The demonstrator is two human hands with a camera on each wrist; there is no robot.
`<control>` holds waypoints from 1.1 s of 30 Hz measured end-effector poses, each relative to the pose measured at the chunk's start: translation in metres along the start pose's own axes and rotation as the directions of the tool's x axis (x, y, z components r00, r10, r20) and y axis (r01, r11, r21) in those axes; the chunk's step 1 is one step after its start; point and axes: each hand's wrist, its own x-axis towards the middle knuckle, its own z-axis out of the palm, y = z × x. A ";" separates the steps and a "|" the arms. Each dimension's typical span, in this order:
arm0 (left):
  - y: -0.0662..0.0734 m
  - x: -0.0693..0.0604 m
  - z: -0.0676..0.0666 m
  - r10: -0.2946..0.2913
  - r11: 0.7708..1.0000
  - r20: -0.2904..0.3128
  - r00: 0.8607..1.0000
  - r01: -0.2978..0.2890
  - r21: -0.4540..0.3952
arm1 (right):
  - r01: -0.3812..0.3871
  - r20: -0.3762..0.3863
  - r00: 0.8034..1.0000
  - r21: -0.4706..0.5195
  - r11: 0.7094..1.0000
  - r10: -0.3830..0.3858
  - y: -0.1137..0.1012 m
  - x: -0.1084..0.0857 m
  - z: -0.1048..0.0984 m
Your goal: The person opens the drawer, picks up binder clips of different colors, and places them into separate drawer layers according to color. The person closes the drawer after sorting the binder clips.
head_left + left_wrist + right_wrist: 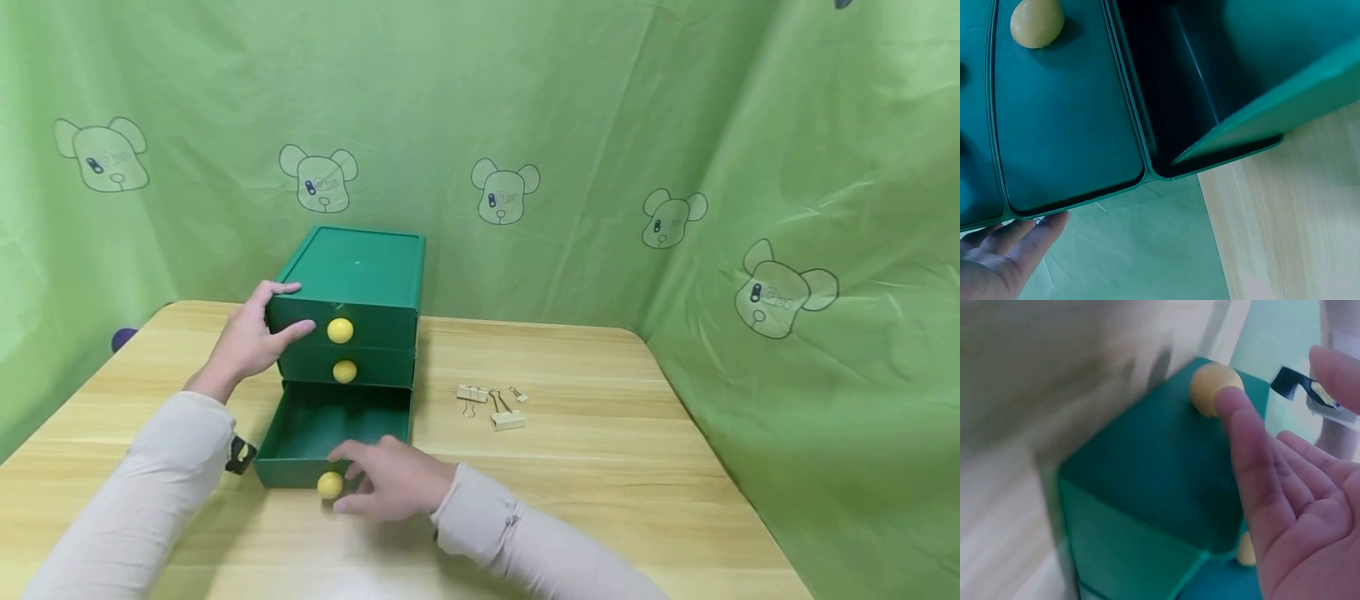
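Observation:
On the table stands a green drawer cabinet (352, 267) with round yellow knobs. My left hand (251, 337) rests on its upper left corner, thumb extended across the top drawer's front and fingers at the side and top. In the left wrist view, the left fingers (1035, 240) touch the cabinet's side. The bottom drawer (300, 473) is pulled out, and what shows of its inside is bare. My right hand (397, 479) is at its yellow knob (330, 485), fingers loosely bent. In the right wrist view the index fingertip overlaps this knob (1210, 387); contact is unclear.
Right of the cabinet lie three pale binder clips: one (472, 393) at left, a larger-handled one (508, 420) nearer me, and a small one (521, 397). A green curtain (570, 108) with bear-head drawings encloses the wooden table (600, 500) behind and at the sides.

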 end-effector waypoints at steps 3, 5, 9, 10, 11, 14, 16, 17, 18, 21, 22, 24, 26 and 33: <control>0.000 0.001 0.000 -0.001 1.000 0.003 1.000 0.001 0.003 | -0.003 -0.048 0.999 0.035 0.999 0.005 0.003 -0.004 -0.008; 0.001 0.001 -0.001 -0.004 1.000 0.006 1.000 0.004 0.003 | -0.005 -0.087 0.996 0.058 0.998 0.010 0.005 -0.008 -0.014; 0.002 0.002 -0.001 -0.011 1.000 0.012 1.000 0.011 0.007 | -0.027 -0.155 0.987 0.106 0.994 0.043 0.013 -0.014 -0.024; 0.002 0.002 -0.002 -0.013 1.000 0.013 1.000 0.012 0.008 | -0.040 -0.167 0.984 0.115 0.993 0.059 0.015 -0.015 -0.026; 0.003 0.002 -0.002 -0.014 1.000 0.013 1.000 0.014 0.007 | -0.052 -0.177 0.981 0.122 0.991 0.074 0.018 -0.016 -0.027; 0.003 0.002 -0.002 -0.009 1.000 0.015 1.000 0.009 0.008 | -0.099 -0.204 0.971 0.136 0.986 0.125 0.028 -0.020 -0.031; 0.003 0.002 -0.001 -0.007 1.000 0.016 1.000 0.007 0.008 | -0.134 -0.221 0.961 0.149 0.980 0.165 0.037 -0.023 -0.033; 0.003 0.002 -0.001 -0.005 1.000 0.016 1.000 0.005 0.007 | -0.150 -0.231 0.955 0.158 0.976 0.185 0.042 -0.025 -0.033; 0.002 0.002 -0.001 -0.005 1.000 0.017 1.000 0.004 0.005 | -0.167 -0.240 0.949 0.167 0.972 0.205 0.048 -0.026 -0.034; 0.001 0.001 -0.001 -0.008 1.000 0.017 1.000 0.008 -0.003 | -0.207 -0.277 0.927 0.181 0.961 0.252 0.063 -0.031 -0.036; 0.001 0.001 -0.001 -0.008 1.000 0.016 1.000 0.008 -0.004 | -0.217 -0.292 0.920 0.176 0.960 0.261 0.069 -0.032 -0.036; 0.000 0.000 -0.002 -0.010 1.000 0.014 1.000 0.010 -0.006 | -0.242 -0.318 0.905 0.157 0.957 0.281 0.078 -0.035 -0.038; 0.000 0.000 -0.002 -0.012 1.000 0.013 1.000 0.012 -0.003 | -0.267 -0.345 0.890 0.138 0.954 0.299 0.087 -0.038 -0.038; 0.000 0.000 0.000 -0.017 1.000 0.017 1.000 0.016 0.004 | -0.352 -0.399 0.839 0.119 0.928 0.369 0.113 -0.049 -0.034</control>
